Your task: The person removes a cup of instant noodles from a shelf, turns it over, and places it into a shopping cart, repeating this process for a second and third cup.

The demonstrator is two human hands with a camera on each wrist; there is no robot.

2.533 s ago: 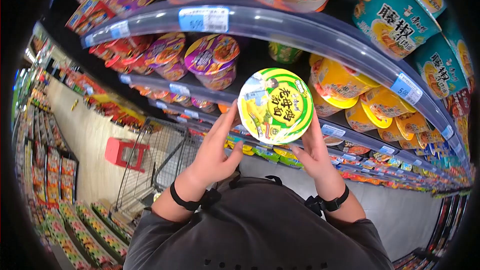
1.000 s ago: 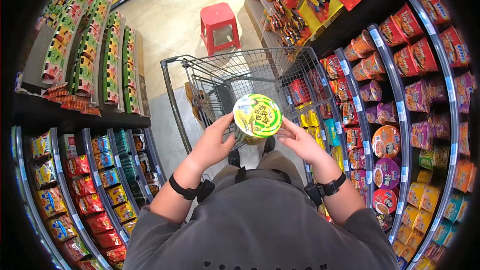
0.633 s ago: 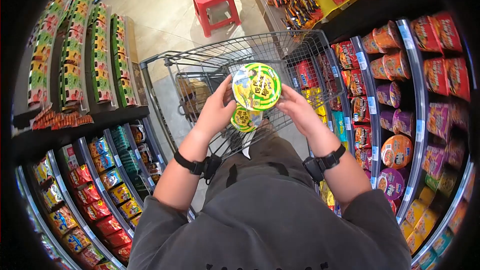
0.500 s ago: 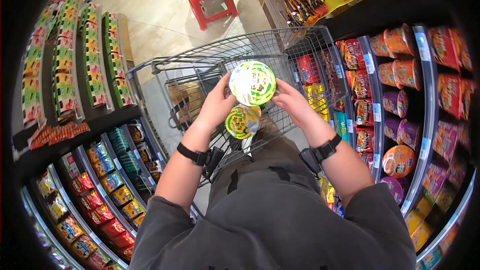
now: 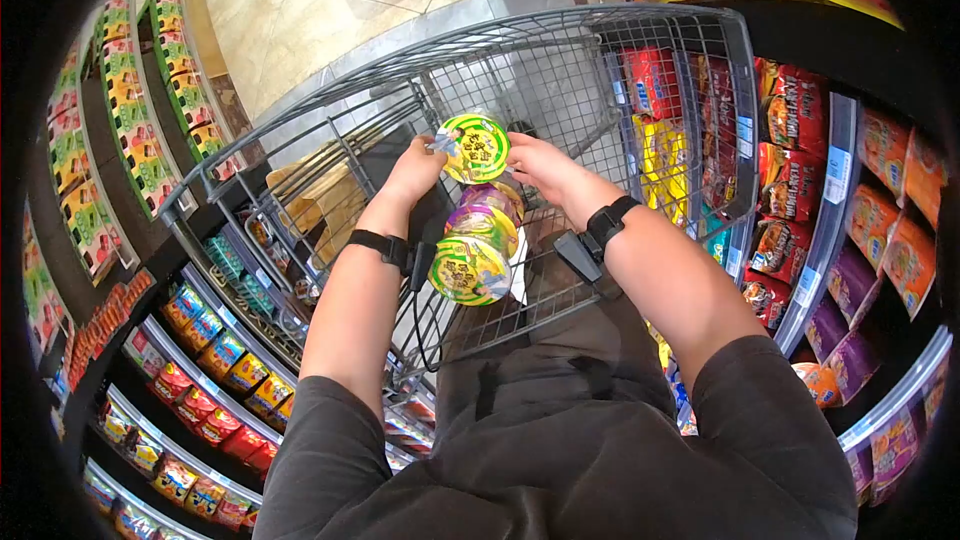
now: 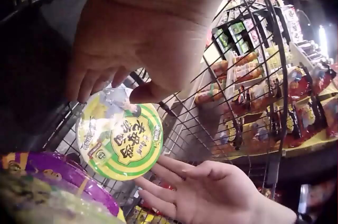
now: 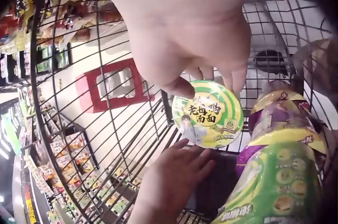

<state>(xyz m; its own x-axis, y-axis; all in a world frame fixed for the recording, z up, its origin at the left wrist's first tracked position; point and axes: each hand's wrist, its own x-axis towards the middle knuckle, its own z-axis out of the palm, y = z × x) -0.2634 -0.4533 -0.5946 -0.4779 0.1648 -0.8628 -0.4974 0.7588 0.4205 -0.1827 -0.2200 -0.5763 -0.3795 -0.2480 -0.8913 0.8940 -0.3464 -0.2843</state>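
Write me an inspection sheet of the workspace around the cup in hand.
Surface: grey wire shopping cart, open mesh.
Job's things: round cup with green-and-yellow lid, lid up, inside the cart; whether it bears on the mesh, cannot tell.
Clutter: second green-lidded cup nearer the body, purple-and-yellow packaging between the two.
Grippers: left hand and right hand hold opposite edges of the first cup.
Cables: thin black cable hangs by the left wrist.
Surroundings: stocked shelves on both sides, red stool outside the cart. Spills: nothing seen.
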